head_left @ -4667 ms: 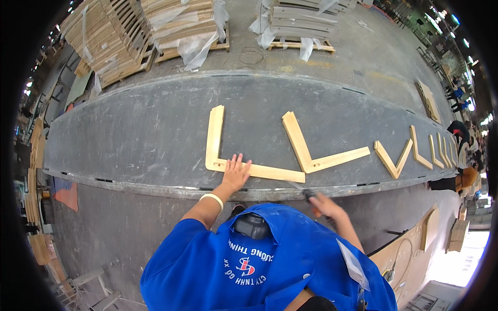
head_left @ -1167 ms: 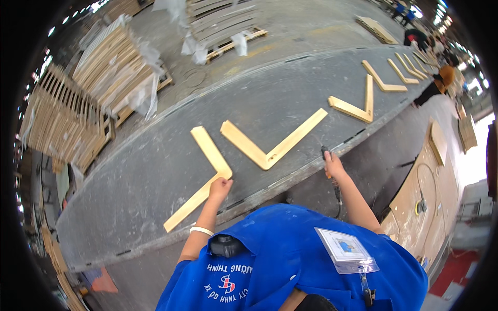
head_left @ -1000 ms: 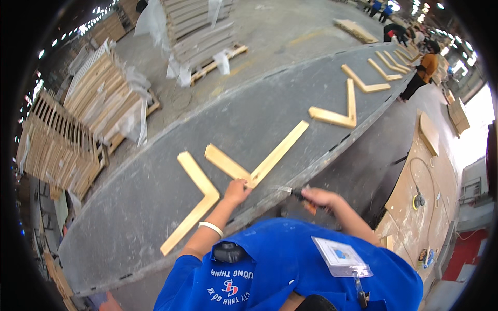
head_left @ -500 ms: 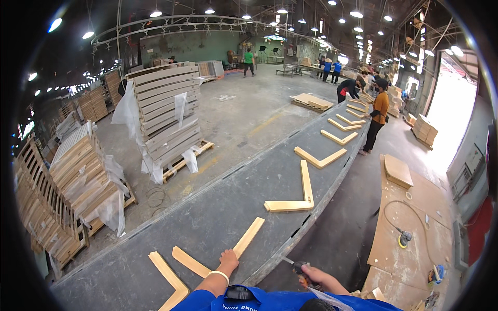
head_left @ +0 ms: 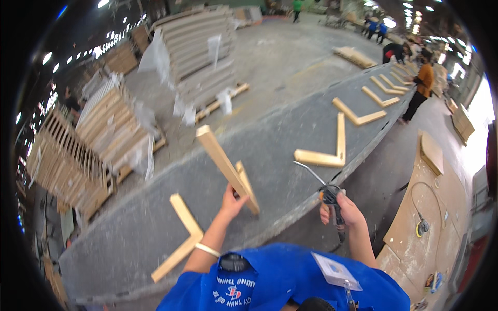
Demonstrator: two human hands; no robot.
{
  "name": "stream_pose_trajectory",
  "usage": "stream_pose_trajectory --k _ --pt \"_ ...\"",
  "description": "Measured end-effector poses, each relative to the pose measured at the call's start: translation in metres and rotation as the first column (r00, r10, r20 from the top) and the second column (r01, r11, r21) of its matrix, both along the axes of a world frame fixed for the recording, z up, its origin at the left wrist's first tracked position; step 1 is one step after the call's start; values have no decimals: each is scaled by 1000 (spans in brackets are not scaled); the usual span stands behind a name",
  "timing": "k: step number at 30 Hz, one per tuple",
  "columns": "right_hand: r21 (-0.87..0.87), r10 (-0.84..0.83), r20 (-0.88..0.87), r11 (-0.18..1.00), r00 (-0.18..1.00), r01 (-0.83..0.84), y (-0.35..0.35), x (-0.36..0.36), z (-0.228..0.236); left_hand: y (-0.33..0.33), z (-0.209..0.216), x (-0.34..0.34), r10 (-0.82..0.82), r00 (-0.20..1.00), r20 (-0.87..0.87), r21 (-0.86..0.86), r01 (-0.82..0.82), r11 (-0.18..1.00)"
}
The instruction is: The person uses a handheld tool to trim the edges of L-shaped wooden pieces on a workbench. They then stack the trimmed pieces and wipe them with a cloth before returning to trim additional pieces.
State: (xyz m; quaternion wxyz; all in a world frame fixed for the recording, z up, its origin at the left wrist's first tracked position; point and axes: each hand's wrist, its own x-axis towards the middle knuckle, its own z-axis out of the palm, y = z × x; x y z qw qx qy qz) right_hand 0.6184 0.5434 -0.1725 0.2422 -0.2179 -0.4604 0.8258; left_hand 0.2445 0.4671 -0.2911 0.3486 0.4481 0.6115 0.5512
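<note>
My left hand [head_left: 232,203] grips an L-shaped wooden frame piece [head_left: 220,156] near its corner. The piece is tilted up off the dark conveyor belt [head_left: 270,181], one arm rising away from me. In my right hand [head_left: 348,210] is an air blow gun [head_left: 330,196] with a black body and a thin, bent metal nozzle. Its tip points leftward over the belt, apart from the held piece. Another L-shaped wooden piece [head_left: 194,230] lies on the belt beside my left forearm. Beyond the nozzle rests a further L-shaped piece [head_left: 327,157].
More L-shaped pieces [head_left: 358,115] line the belt toward a person in orange [head_left: 424,83]. Stacked slats on a pallet [head_left: 197,57] and wood stacks [head_left: 114,119] stand left beyond the belt. At right, a brown board surface [head_left: 441,207] bears a sander [head_left: 423,227] with a hose.
My left hand has lifted and tilted the wooden piece off the belt. My right hand has brought the air blow gun up and forward to the belt's edge. The view has shifted.
</note>
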Motion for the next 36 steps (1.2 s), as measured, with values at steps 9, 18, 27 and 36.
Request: stream_pose_trajectory --k 9,18,27,36 --pt "92 443 589 794 676 -601 -38 -104 -95 -154 -56 -49 446 559 699 -342 -286 895" --pt "194 173 791 839 587 -508 -30 -141 -135 -212 -115 -81 580 244 777 -428 -472 771" --pt "51 291 721 883 628 -467 -41 -164 -108 -344 -126 -122 536 233 812 -292 -633 717" --pt "-158 388 653 909 650 -385 -89 -166 -128 -448 -146 -159 591 157 791 -303 -740 601"
